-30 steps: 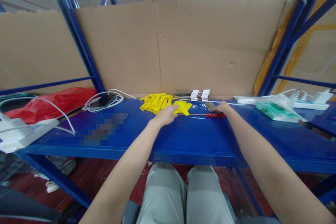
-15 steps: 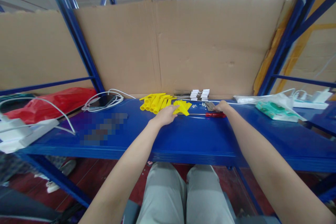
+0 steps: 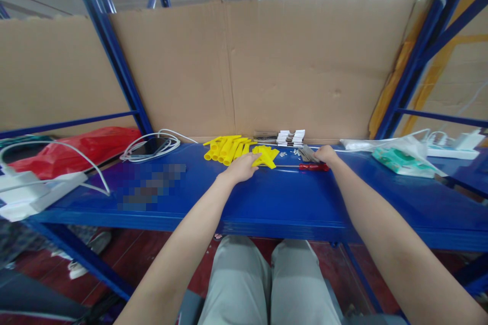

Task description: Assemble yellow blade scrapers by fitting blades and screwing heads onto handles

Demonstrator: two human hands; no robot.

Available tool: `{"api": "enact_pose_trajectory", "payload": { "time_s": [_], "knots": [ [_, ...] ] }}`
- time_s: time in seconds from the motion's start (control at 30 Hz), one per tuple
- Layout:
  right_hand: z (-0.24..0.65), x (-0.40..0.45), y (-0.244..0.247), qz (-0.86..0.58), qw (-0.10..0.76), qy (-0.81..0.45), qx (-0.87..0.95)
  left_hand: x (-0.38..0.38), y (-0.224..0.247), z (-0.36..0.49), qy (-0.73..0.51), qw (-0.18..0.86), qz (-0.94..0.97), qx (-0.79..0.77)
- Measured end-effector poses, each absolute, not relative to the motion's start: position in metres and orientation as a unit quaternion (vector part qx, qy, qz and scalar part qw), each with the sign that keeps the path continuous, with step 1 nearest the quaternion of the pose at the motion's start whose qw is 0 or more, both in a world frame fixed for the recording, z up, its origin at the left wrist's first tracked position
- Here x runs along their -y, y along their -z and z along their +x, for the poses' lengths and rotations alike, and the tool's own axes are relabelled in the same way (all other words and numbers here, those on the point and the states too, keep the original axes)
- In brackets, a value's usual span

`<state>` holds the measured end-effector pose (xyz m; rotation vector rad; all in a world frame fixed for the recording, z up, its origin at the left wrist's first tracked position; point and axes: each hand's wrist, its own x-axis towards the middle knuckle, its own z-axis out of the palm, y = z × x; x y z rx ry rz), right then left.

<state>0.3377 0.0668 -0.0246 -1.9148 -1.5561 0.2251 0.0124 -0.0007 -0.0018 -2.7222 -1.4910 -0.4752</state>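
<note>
Two arms [image 3: 190,233] stretch forward, left hand [image 3: 242,168] apparently palm-down.

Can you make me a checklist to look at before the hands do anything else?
1. Left hand at the yellow pieces: ok.
2. Left hand's grip firm: cannot tell; its hold is partly hidden.
3. Right hand at the gray flat pieces: ok.
4. Red-handled tool lying on the blue table: ok.
5. Small pale bits in one heap: not ok; they lie in separate patches.
6. Coiled white cable away from both hands: ok.
</note>
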Motion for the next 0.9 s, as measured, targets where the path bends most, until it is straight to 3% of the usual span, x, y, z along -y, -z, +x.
{"api": "enact_pose_trajectory", "payload": {
  "time_s": [0.17, 0.53, 0.7, 0.9],
  "knots": [
    [0.329, -0.055, 0.015, -0.801, 0.282, -0.061, 0.525, 0.0, 0.002, 0.012, 0.16, -0.006, -0.865, 0.476],
    [0.331, -0.049, 0.013, -0.762, 0.429, -0.114, 0.471, -0.002, 0.002, 0.012, 0.157, -0.007, -0.867, 0.473],
    [0.312, -0.028, -0.003, -0.685, 0.498, -0.252, 0.469, 0.0, 0.002, 0.012, 0.16, -0.006, -0.865, 0.475],
    [0.295, -0.011, -0.015, -0.59, 0.507, -0.376, 0.504, -0.002, 0.003, 0.012, 0.168, -0.009, -0.869, 0.466]
  ]
}}
